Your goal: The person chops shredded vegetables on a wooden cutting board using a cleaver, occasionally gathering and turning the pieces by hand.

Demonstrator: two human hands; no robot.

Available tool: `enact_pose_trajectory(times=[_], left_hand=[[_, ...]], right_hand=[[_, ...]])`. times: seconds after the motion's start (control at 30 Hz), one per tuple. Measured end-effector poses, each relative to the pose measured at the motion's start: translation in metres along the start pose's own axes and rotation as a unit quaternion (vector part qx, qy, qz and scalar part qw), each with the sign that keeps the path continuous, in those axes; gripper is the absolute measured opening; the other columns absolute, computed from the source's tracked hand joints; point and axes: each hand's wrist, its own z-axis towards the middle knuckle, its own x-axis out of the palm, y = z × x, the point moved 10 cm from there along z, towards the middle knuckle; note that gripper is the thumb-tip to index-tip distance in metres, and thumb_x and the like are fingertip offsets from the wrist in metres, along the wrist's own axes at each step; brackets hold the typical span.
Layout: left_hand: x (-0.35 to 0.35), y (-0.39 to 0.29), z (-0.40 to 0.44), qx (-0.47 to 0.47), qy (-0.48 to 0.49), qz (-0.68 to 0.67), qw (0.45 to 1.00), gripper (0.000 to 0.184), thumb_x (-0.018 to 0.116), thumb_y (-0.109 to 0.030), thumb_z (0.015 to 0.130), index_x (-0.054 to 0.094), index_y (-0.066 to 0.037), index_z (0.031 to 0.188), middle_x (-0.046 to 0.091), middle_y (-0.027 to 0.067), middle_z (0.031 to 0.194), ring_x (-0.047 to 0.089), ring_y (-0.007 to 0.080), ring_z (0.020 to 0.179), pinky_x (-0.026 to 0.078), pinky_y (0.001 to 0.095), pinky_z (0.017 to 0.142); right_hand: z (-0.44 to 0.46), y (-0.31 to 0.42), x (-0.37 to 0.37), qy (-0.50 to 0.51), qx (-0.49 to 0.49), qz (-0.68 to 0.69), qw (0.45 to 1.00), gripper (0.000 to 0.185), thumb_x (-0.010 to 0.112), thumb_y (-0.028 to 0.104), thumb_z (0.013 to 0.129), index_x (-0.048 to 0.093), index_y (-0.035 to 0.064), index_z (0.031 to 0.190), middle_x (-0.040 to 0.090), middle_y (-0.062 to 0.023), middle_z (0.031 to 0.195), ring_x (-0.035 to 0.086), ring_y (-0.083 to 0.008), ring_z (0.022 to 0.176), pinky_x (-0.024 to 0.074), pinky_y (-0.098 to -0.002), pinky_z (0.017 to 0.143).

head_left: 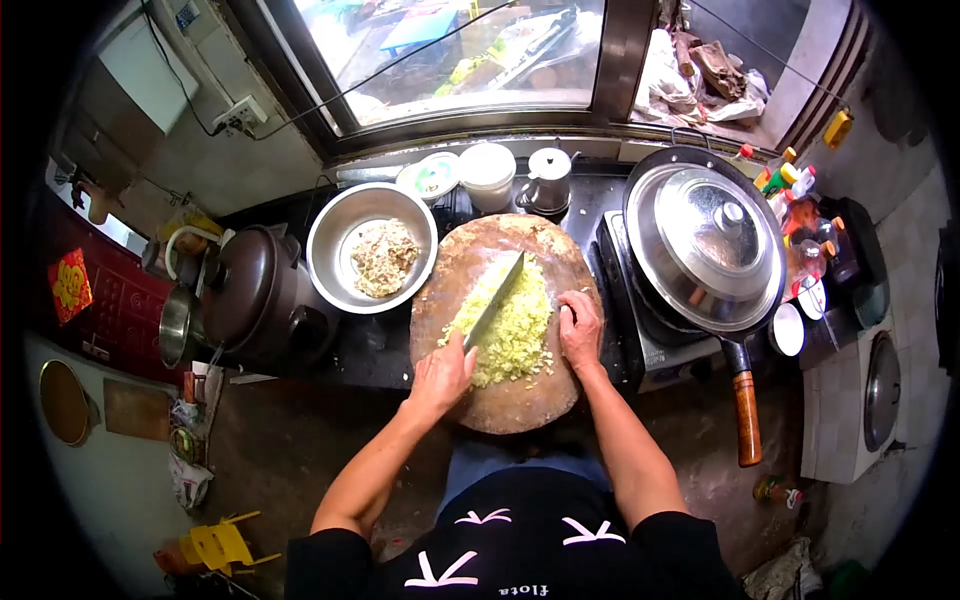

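My left hand (443, 378) is closed around the handle of a kitchen knife (498, 297). Its blade points away and to the right, over a heap of finely chopped pale-green vegetable (518, 335). The heap is spread across a round wooden chopping board (450, 260) with a worn surface. At the board's right edge rests my right hand (580, 332), beside the chopped pieces, its fingers loosely bent and apart with nothing seen in them. The knife's handle is mostly hidden by my left hand.
Left of the board is a steel bowl (322, 240) with minced filling (383, 258). A lidded wok (715, 245) stands on the right stove, its wooden handle (747, 420) jutting forward. A dark lidded pot (250, 285) is farther left. Behind are a white tub (488, 178) and a metal pot (549, 183).
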Motion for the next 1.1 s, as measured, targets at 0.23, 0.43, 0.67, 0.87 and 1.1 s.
enact_pose_trajectory(times=[0.23,0.43,0.67,0.87,1.1], left_hand=[[0.009,0.012,0.0,-0.029,-0.003,-0.007,1.0,0.028,0.055,-0.027,0.096,0.042,-0.003,0.103,0.064,0.029,0.076,0.064,0.0491,0.076,0.049,0.0588,0.067],[0.001,0.018,0.0,-0.062,-0.005,-0.009,0.998,0.028,0.054,-0.027,0.096,0.043,-0.003,0.105,0.065,0.0307,0.079,0.063,0.0507,0.076,0.049,0.0596,0.069],[-0.013,-0.005,-0.012,-0.044,-0.008,-0.016,0.999,0.028,0.053,-0.028,0.097,0.043,-0.003,0.102,0.064,0.0297,0.076,0.063,0.0498,0.076,0.048,0.0583,0.067],[-0.003,-0.009,-0.005,-0.005,0.019,-0.003,1.0,0.029,0.054,-0.029,0.097,0.043,-0.002,0.101,0.065,0.0278,0.074,0.064,0.0477,0.074,0.05,0.0567,0.066],[0.027,-0.008,-0.015,0.001,0.039,0.002,0.999,0.027,0.055,-0.027,0.096,0.044,-0.003,0.102,0.065,0.0272,0.076,0.064,0.0478,0.075,0.049,0.0579,0.068]], right_hand=[[0.0,0.002,-0.001,-0.002,-0.009,0.003,1.0,0.016,0.054,0.001,0.083,0.064,-0.0002,0.095,0.064,-0.0156,0.102,0.061,-0.0322,0.101,0.0474,-0.0387,0.092],[-0.002,0.001,0.001,-0.003,-0.009,0.006,1.0,0.016,0.053,0.001,0.083,0.064,0.0003,0.095,0.063,-0.0164,0.102,0.059,-0.0346,0.101,0.0467,-0.0409,0.092],[-0.001,0.002,-0.002,-0.008,-0.002,0.012,1.0,0.018,0.051,0.002,0.085,0.065,-0.001,0.096,0.064,-0.0163,0.102,0.061,-0.0323,0.102,0.0474,-0.0384,0.093],[-0.001,0.004,-0.003,-0.004,-0.004,0.01,1.0,0.023,0.049,0.004,0.087,0.065,-0.0016,0.102,0.064,-0.017,0.106,0.061,-0.0324,0.104,0.047,-0.0374,0.094],[0.0,0.0,0.001,0.019,0.028,0.03,0.999,0.027,0.048,0.007,0.091,0.064,-0.002,0.109,0.063,-0.0175,0.112,0.059,-0.0323,0.109,0.0445,-0.0375,0.098]])
